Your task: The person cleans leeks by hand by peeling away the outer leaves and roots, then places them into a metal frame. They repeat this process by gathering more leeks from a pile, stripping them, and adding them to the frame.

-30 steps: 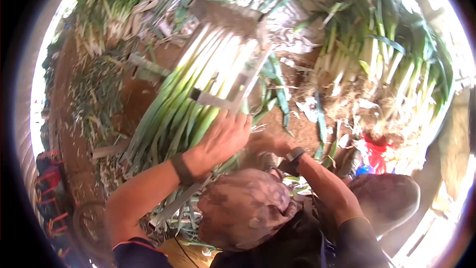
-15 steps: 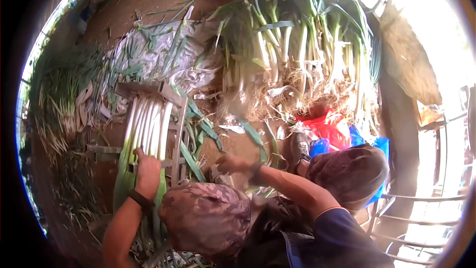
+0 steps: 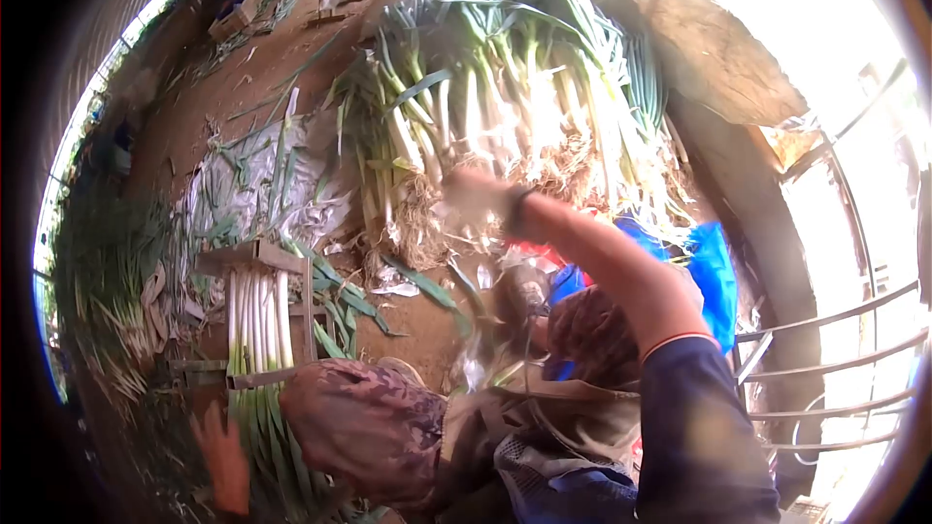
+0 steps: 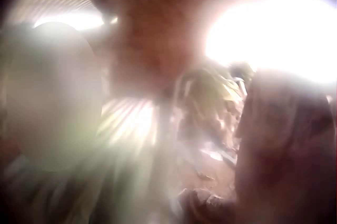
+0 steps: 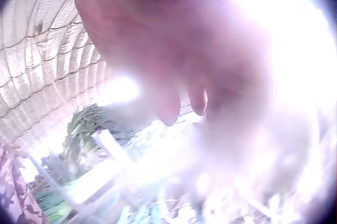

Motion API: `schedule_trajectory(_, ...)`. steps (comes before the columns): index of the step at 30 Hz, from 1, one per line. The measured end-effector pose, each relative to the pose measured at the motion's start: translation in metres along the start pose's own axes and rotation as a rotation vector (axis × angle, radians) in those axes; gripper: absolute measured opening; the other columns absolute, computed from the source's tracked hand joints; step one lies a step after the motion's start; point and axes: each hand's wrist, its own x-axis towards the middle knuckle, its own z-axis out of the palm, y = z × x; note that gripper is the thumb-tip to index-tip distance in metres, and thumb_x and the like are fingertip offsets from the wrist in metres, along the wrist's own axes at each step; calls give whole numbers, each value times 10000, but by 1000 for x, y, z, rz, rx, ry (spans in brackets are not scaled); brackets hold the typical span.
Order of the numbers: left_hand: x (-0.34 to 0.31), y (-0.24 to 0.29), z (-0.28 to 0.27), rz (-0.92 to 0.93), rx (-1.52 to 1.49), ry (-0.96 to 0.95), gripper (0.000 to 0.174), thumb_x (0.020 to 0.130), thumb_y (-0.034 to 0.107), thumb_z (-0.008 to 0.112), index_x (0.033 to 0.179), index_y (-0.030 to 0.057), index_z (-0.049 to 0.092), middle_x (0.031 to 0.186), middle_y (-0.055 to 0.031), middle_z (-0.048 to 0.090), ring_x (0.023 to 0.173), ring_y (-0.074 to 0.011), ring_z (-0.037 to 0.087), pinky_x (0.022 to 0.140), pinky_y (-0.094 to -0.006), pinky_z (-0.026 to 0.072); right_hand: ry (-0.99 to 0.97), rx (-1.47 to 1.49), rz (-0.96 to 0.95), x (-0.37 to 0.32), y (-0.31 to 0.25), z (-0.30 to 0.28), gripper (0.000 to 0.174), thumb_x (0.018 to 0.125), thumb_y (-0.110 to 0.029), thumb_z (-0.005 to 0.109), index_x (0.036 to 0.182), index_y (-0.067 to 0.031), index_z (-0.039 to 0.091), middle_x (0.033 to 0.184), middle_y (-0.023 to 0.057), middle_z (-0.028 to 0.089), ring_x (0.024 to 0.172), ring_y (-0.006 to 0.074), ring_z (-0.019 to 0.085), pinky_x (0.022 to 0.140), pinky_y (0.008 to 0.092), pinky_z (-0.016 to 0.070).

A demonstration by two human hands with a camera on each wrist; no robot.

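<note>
Here, the frame (image 3: 250, 257) cradles leeks (image 3: 258, 322) near the left hand (image 3: 223, 458).

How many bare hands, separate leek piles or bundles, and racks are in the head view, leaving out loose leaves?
Bare hands: 2 (left hand, right hand)
Leek groups: 3 (rooted heap, racked bundle, far-left pile)
Rack: 1
Total: 6
</note>
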Motion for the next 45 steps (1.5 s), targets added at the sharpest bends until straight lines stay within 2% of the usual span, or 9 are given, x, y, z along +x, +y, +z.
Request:
schedule_trajectory(8,-95,-71,-4,-240,-163,-431,408,640,44,687,1039,-10,616,1161,-222,606,1160,-415,520,1064,-533,322,1038,-39,509,-22,285,-72,223,823,-212,601,925,-17,638,879,194,662,844,308,658,754,415,520)
schedule_trajectory(12,-75,57,-55,5,-108,-149,305,662,23,699,963,12,654,1028,-170,665,1035,-388,603,1009,-522,379,301,-161,800,-78,229,-97,383,831,-356,646,1080,-65,633,1071,159,659,942,238,636,776,436,505)
schedule_trajectory(14,-63,111,-92,150,-114,-293,305,908,202,653,1177,59,641,1221,-156,623,1189,-290,562,1096,-568,316,341,229,718,-64,266,-80,366,829,-365,674,1031,-61,642,953,134,637,826,237,611,716,404,501)
schedule_trajectory(24,31,262,-52,496,-778,101,147,792,62,690,921,2,653,951,-139,684,959,-331,646,966,-488,434,407,964,8,25,77,40,183,936,-169,568,954,12,546,838,93,572,665,172,559,515,271,479)
schedule_trajectory(26,56,271,-25,331,-922,1,193,830,90,687,990,-17,667,1009,-174,678,986,-349,641,928,-424,472,361,744,270,0,34,69,188,944,-199,567,937,-13,539,845,81,556,636,164,523,501,283,455)
schedule_trajectory(32,112,309,76,-187,-1514,-73,412,911,231,680,1202,-47,590,1108,-190,669,1026,-291,639,868,-371,498,307,82,-327,-59,27,186,167,948,-123,507,858,-1,576,699,18,520,526,150,477,453,308,413)
schedule_trajectory(34,117,320,91,-276,-1673,-136,435,917,262,680,1203,-49,577,1073,-171,674,985,-255,643,839,-360,503,-112,968,-175,-80,18,195,247,943,-179,555,1058,30,493,815,95,601,690,213,596,563,349,497)
schedule_trajectory(37,120,326,139,-548,-1990,-569,341,909,273,686,1122,22,595,927,-34,602,852,-120,557,737,-287,466,-269,641,-227,-112,-31,160,309,955,-259,564,1095,9,500,797,118,578,725,230,573,607,360,481)
schedule_trajectory(45,138,307,119,-822,-2293,-630,304,974,183,548,1176,-38,492,1044,-211,684,795,-271,714,660,-330,617,-215,198,-520,-89,-33,163,161,946,-144,502,1022,-4,521,844,157,511,739,333,525,673,451,447)
